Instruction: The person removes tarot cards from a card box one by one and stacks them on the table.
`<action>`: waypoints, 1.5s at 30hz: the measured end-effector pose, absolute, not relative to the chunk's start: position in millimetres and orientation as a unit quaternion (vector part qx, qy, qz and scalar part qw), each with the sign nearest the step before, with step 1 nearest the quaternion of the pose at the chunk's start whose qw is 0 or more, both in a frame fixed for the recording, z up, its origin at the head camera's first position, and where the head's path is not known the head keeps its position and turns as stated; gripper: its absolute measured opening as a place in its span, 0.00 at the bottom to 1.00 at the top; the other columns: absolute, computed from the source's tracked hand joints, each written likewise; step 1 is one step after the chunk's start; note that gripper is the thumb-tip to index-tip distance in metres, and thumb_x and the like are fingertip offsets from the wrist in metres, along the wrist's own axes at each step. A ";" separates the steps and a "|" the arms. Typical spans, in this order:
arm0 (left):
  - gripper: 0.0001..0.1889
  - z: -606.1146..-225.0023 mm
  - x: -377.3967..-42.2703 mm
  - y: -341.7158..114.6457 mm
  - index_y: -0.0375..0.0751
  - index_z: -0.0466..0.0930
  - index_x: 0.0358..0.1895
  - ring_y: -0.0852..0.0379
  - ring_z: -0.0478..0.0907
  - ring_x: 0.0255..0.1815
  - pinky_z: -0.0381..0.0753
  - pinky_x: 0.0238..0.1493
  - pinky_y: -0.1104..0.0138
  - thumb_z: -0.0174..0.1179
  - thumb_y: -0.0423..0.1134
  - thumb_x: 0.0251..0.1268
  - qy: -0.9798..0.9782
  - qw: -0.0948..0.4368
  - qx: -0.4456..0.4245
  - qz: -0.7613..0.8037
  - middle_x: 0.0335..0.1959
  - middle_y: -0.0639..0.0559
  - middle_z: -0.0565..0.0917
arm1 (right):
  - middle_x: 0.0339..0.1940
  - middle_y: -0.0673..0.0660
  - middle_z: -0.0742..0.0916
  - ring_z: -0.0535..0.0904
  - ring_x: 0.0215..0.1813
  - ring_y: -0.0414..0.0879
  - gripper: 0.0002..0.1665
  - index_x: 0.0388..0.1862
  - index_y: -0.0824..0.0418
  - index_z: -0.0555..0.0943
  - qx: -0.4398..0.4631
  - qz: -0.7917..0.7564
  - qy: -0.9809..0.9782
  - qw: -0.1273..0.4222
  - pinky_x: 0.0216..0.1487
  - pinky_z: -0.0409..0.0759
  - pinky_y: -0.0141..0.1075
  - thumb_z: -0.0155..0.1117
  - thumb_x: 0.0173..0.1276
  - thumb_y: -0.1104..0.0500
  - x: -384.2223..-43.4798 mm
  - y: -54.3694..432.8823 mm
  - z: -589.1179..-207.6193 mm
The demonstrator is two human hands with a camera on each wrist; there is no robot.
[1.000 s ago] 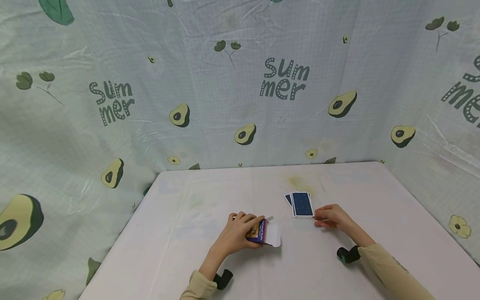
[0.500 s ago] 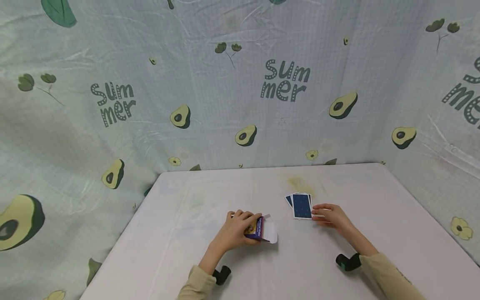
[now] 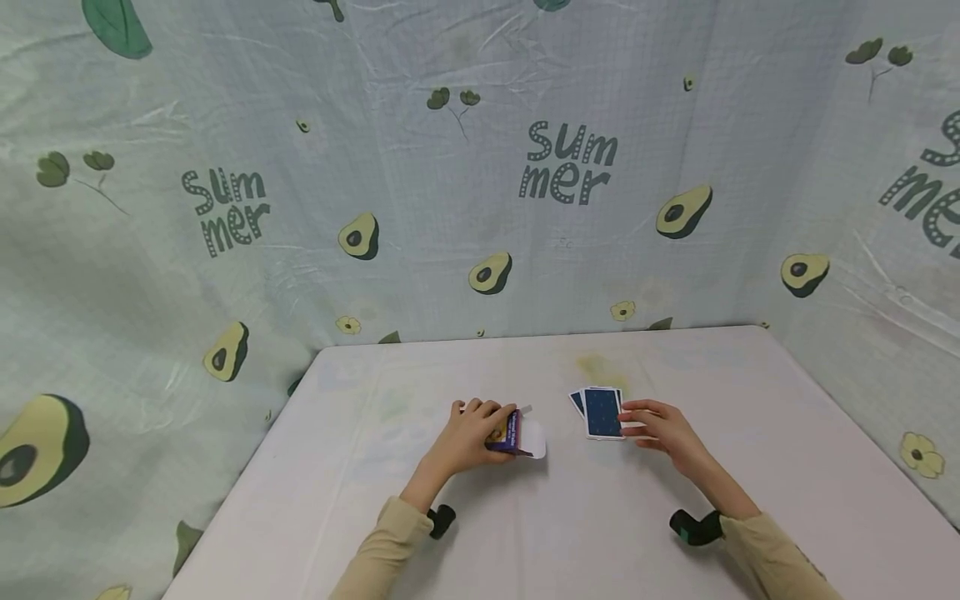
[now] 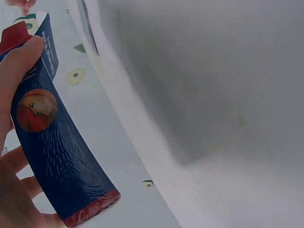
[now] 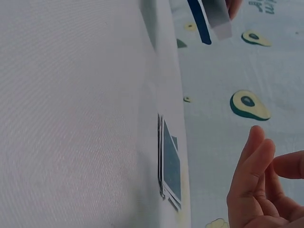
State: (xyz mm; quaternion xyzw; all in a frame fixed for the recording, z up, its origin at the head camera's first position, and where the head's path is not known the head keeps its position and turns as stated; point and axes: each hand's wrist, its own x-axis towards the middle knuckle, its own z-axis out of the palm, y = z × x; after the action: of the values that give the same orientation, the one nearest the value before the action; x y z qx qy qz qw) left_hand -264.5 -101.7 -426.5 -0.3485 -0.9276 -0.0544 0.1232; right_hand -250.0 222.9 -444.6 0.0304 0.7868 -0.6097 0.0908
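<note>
In the head view my left hand (image 3: 465,437) grips a purple-blue card box (image 3: 513,433). Its white end flap (image 3: 534,440) stands folded out toward the right. The left wrist view shows the thumb (image 4: 26,59) lying near the box's open end and fingers under its other side, with the narrow blue side (image 4: 57,142) and its round face picture in sight. A small pile of blue-backed cards (image 3: 603,413) lies face down on the table, one card askew at its left. My right hand (image 3: 667,429) hovers right at the pile's right edge, fingers loosely bent, holding nothing.
A white cloth-covered table (image 3: 420,383) carries the cards, with a yellowish stain (image 3: 596,365) behind them. A hanging curtain (image 3: 420,192) printed with avocados and lettering closes off the back and sides. Black wrist cameras (image 3: 696,527) sit below both wrists.
My left hand and the box have moved slightly away and to the left. My right hand has shifted a little left, its fingertips now overlapping the pile's edge. The cards stay put.
</note>
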 end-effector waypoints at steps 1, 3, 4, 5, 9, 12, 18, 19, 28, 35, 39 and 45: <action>0.37 -427.1 -265.7 -101.4 0.51 0.66 0.60 0.55 0.70 0.46 0.65 0.49 0.51 0.64 0.58 0.43 -0.928 0.124 -0.349 -0.050 0.48 0.53 0.76 | 0.48 0.58 0.82 0.81 0.39 0.37 0.32 0.60 0.68 0.65 0.034 -0.610 0.787 0.087 0.39 0.77 0.30 0.51 0.66 0.47 -249.5 223.2 -444.3; 0.37 -427.9 -267.8 -100.9 0.51 0.66 0.60 0.55 0.70 0.46 0.65 0.49 0.50 0.64 0.59 0.43 -0.928 0.126 -0.350 -0.040 0.47 0.53 0.76 | 0.49 0.58 0.82 0.81 0.39 0.37 0.32 0.60 0.68 0.64 0.032 -0.610 0.787 0.084 0.40 0.77 0.30 0.50 0.66 0.47 -248.8 224.1 -443.9; 0.37 -428.0 -268.8 -100.6 0.51 0.66 0.60 0.54 0.71 0.46 0.65 0.49 0.50 0.64 0.59 0.43 -0.927 0.126 -0.351 -0.035 0.47 0.53 0.76 | 0.49 0.58 0.82 0.81 0.39 0.36 0.32 0.61 0.68 0.64 0.031 -0.610 0.788 0.083 0.40 0.77 0.30 0.50 0.66 0.47 -248.7 224.6 -443.8; 0.37 -428.1 -269.7 -100.3 0.51 0.66 0.60 0.54 0.71 0.45 0.64 0.49 0.49 0.63 0.60 0.44 -0.927 0.125 -0.352 -0.029 0.47 0.53 0.76 | 0.49 0.58 0.82 0.81 0.39 0.36 0.32 0.60 0.68 0.64 0.032 -0.611 0.787 0.082 0.40 0.77 0.30 0.50 0.66 0.47 -248.3 224.7 -443.6; 0.37 -428.0 -272.5 -98.5 0.50 0.67 0.60 0.53 0.71 0.45 0.65 0.49 0.48 0.62 0.60 0.44 -0.926 0.123 -0.357 -0.006 0.46 0.52 0.76 | 0.49 0.57 0.82 0.81 0.39 0.36 0.31 0.60 0.68 0.64 0.033 -0.615 0.783 0.086 0.40 0.77 0.29 0.50 0.66 0.48 -247.4 224.3 -443.0; 0.37 -430.0 -274.4 -96.8 0.50 0.66 0.60 0.53 0.71 0.45 0.65 0.49 0.47 0.61 0.62 0.44 -0.924 0.125 -0.360 0.021 0.45 0.52 0.76 | 0.49 0.57 0.82 0.81 0.39 0.36 0.31 0.61 0.67 0.64 0.034 -0.614 0.783 0.087 0.40 0.77 0.29 0.50 0.66 0.48 -247.0 223.3 -442.3; 0.38 -437.6 -277.6 -93.3 0.53 0.67 0.60 0.54 0.72 0.43 0.65 0.47 0.49 0.59 0.65 0.43 -0.921 0.132 -0.362 0.064 0.43 0.53 0.76 | 0.51 0.60 0.80 0.80 0.40 0.36 0.32 0.61 0.68 0.64 0.033 -0.612 0.786 0.087 0.39 0.76 0.29 0.50 0.66 0.47 -246.9 221.6 -441.4; 0.38 -438.3 -277.7 -92.8 0.53 0.67 0.60 0.54 0.72 0.43 0.65 0.46 0.50 0.59 0.66 0.43 -0.920 0.134 -0.362 0.066 0.42 0.53 0.76 | 0.51 0.60 0.80 0.80 0.40 0.37 0.32 0.61 0.68 0.64 0.032 -0.612 0.785 0.087 0.39 0.76 0.29 0.50 0.66 0.47 -247.0 221.4 -441.3; 0.37 -441.3 -278.7 -89.4 0.52 0.68 0.58 0.53 0.72 0.41 0.65 0.46 0.50 0.60 0.65 0.42 -0.922 0.130 -0.359 0.070 0.41 0.52 0.77 | 0.49 0.58 0.81 0.80 0.41 0.38 0.32 0.60 0.67 0.65 0.033 -0.612 0.785 0.089 0.41 0.76 0.30 0.51 0.66 0.46 -249.0 220.1 -443.2; 0.36 -445.7 -278.7 -86.7 0.53 0.68 0.56 0.53 0.72 0.41 0.66 0.46 0.47 0.60 0.66 0.41 -0.922 0.122 -0.360 0.071 0.39 0.53 0.78 | 0.49 0.60 0.82 0.80 0.41 0.39 0.30 0.60 0.68 0.65 0.031 -0.612 0.786 0.086 0.39 0.77 0.30 0.50 0.67 0.50 -247.4 219.5 -441.0; 0.36 -446.5 -277.0 -85.8 0.53 0.68 0.55 0.53 0.72 0.41 0.66 0.47 0.46 0.61 0.66 0.41 -0.923 0.121 -0.358 0.069 0.38 0.53 0.77 | 0.49 0.60 0.82 0.80 0.41 0.39 0.29 0.60 0.68 0.64 0.031 -0.613 0.785 0.088 0.40 0.77 0.30 0.49 0.67 0.50 -245.6 219.5 -440.2; 0.35 -449.6 -274.0 -86.4 0.54 0.68 0.54 0.54 0.72 0.39 0.65 0.46 0.48 0.60 0.67 0.40 -0.921 0.128 -0.358 0.080 0.37 0.54 0.77 | 0.48 0.58 0.82 0.80 0.41 0.39 0.31 0.60 0.68 0.65 0.040 -0.613 0.784 0.089 0.40 0.76 0.30 0.51 0.66 0.48 -243.7 219.4 -440.6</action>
State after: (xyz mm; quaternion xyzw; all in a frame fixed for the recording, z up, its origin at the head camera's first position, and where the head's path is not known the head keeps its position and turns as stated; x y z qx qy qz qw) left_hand -274.0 -86.4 -449.6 -0.3579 -0.9214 0.0803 0.1281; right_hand -243.7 219.4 -440.6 0.0402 0.7839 -0.6131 0.0895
